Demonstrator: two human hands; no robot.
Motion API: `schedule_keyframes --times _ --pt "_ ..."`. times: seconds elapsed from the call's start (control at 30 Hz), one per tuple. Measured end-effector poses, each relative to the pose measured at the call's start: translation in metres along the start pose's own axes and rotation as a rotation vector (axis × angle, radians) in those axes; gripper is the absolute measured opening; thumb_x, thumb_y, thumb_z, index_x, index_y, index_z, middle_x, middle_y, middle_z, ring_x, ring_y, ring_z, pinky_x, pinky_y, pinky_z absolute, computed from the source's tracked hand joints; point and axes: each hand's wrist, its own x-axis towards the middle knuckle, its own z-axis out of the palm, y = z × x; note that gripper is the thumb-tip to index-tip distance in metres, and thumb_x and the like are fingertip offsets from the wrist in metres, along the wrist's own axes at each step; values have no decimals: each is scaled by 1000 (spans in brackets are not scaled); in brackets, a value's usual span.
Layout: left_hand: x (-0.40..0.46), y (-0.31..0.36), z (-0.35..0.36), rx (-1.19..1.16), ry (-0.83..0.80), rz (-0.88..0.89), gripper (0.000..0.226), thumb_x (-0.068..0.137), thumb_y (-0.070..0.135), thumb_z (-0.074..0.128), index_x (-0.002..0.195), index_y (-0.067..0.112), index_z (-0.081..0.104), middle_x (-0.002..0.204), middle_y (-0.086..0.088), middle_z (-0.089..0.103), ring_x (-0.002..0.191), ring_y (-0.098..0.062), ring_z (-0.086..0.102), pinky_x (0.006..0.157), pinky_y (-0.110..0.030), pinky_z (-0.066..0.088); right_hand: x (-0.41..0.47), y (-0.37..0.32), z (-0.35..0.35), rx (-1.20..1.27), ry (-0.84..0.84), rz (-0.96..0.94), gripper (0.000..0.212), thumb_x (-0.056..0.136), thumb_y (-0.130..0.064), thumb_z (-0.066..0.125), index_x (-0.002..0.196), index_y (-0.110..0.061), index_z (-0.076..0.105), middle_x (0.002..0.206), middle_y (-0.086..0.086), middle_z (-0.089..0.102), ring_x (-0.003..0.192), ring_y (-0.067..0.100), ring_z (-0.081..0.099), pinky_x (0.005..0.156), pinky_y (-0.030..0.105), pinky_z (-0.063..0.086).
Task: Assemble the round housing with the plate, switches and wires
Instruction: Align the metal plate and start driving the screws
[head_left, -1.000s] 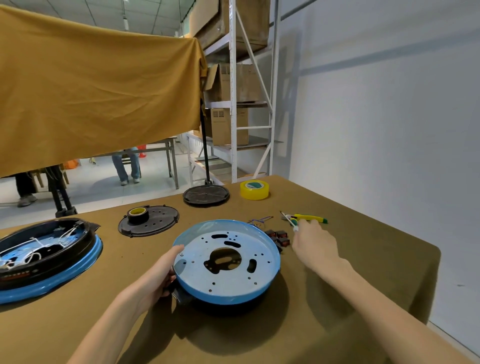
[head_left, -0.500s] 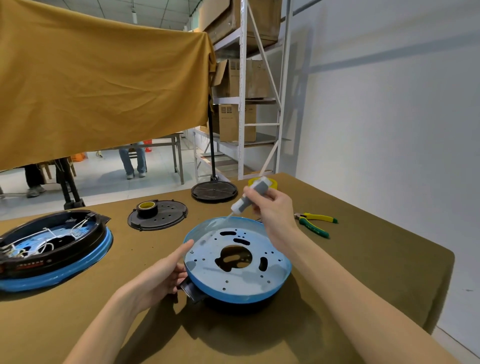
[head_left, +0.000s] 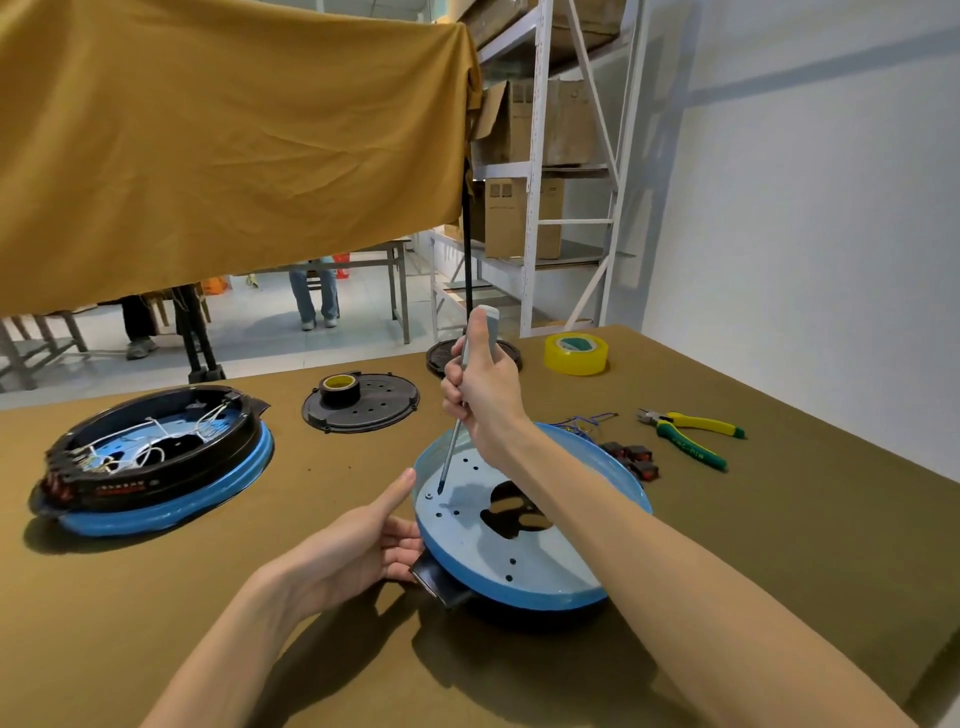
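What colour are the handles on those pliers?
Yellow and green, on the pliers at the table's right; the head view shows them.

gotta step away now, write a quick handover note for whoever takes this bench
Right hand: gripping the screwdriver, tip on a hole at the plate's left side.
Left hand: steadying the blue housing at its left rim, by the black tab.
Done: plate sits in the housing.
Left: screws cannot be seen; switches and wires lie loose on the table behind the housing, beside the pliers.
A finished-looking wired unit sits far left.
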Motion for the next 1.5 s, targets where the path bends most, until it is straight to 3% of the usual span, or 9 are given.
schedule_keyframes --times 0.7,0.83,0.9,1.0,1.1,1.2,1.3,1.4,1.5 --pt "-6 2 3 -31 -6 0 87 68 76 67 106 -3 63 69 -4 66 58 -12 60 59 -23 55 -10 12 11 -81 -101 -131 45 100 -58 49 89 -14 49 62 1 40 49 14 36 42 24 30" --pt "-4 1 2 -34 16 -4 87 72 75 65 109 -4 64 71 -6 68 60 -12 63 61 -23 56 -14 7 10 -147 -161 -104 55 104 -61 35 100 -10 54 64 0 49 52 13 47 50 28 37" --pt "-2 1 2 -29 33 -6 91 72 76 64 113 -5 63 73 -7 69 62 -13 63 63 -24 57 -15 2 7 -240 -197 -160 50 108 -53 35 104 -8 57 71 6 58 59 16 57 60 32 49" --pt "-1 0 3 -23 46 1 94 67 78 65 111 -5 64 73 -7 70 61 -14 64 60 -24 57 -16 -8 3 -430 -198 -310 35 104 -41 57 100 -7 54 85 25 66 68 19 67 71 34 58" --pt "0 -1 3 -33 47 8 91 62 78 67 105 -3 65 73 -9 69 59 -15 64 57 -23 57 -18 -25 2 -554 -202 -381 34 97 -34 69 112 -13 47 91 22 64 71 21 67 74 44 61" --pt "1 -1 3 -42 45 3 91 61 78 68 104 -3 64 74 -9 68 59 -15 63 57 -23 57 -19 -42 -2 -818 -257 -496 40 99 -40 64 128 -24 41 90 27 63 74 34 64 75 51 55" --pt "2 -2 3 -41 50 9 89 63 77 67 102 -2 65 72 -8 67 59 -14 61 57 -22 56 -18 -64 -4 -1063 -392 -466 26 101 -37 55 124 -26 51 87 14 65 69 15 57 69 41 52" --pt "2 -2 2 -42 58 10 86 62 77 68 98 -1 66 71 -8 67 58 -14 62 56 -22 56 -14 -88 -4 -1238 -492 -384 15 101 -31 57 114 -23 61 94 2 67 73 12 64 66 35 57" --pt "1 -1 2 -45 61 4 85 61 76 69 97 0 65 70 -7 67 58 -14 62 56 -22 56 -12 -97 2 -1522 -471 -469 34 102 -52 55 105 -19 64 84 -1 70 60 9 65 57 31 52"
